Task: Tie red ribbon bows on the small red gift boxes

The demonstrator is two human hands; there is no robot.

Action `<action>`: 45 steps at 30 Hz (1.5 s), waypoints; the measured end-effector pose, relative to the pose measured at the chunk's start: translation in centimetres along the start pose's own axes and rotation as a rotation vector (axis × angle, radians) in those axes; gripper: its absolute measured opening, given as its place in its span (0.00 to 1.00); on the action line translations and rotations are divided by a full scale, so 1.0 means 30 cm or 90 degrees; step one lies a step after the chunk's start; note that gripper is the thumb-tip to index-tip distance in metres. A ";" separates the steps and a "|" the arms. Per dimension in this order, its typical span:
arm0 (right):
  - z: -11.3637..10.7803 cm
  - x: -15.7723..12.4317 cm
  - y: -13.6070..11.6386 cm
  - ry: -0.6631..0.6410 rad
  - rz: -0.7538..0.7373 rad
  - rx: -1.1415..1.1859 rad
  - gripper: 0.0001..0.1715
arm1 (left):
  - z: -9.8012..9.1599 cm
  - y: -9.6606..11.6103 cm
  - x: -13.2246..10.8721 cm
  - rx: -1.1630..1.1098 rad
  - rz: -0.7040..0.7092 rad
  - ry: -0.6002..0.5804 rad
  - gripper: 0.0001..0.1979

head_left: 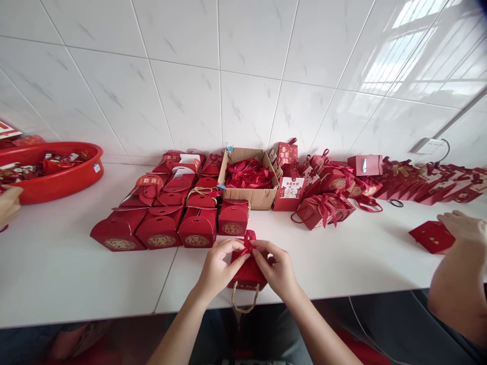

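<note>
A small red gift box (248, 276) with a rope handle stands at the near edge of the white table (76, 268). My left hand (218, 266) and my right hand (276, 268) close in on its top from either side. Both pinch a red ribbon (249, 238) that loops up over the box's top. Just behind it stand rows of closed red gift boxes (169, 213) without ribbons.
A cardboard box (251, 177) full of red ribbons sits by the tiled wall. Ribbon-tied red boxes (327, 203) lie to its right. A red basin (53, 172) stands far left. Another person's hand (462, 228) rests by a flat red box (431, 235) at right; another hand (7, 205) shows at left.
</note>
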State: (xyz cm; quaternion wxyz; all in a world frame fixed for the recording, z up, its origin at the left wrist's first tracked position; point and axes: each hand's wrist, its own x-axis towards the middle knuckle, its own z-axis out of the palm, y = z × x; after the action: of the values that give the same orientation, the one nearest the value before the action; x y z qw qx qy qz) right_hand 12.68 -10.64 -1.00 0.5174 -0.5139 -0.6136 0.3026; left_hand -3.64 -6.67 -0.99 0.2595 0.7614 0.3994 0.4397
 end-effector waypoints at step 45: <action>-0.052 -0.033 0.030 -0.078 0.022 -0.055 0.18 | -0.051 0.015 -0.034 -0.021 0.101 -0.100 0.05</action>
State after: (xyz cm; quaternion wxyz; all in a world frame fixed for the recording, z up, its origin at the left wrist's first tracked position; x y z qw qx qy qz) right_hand 14.39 -11.57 -1.68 0.4512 -0.5264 -0.6478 0.3156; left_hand -5.10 -7.70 -0.39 0.2671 0.8184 0.3089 0.4044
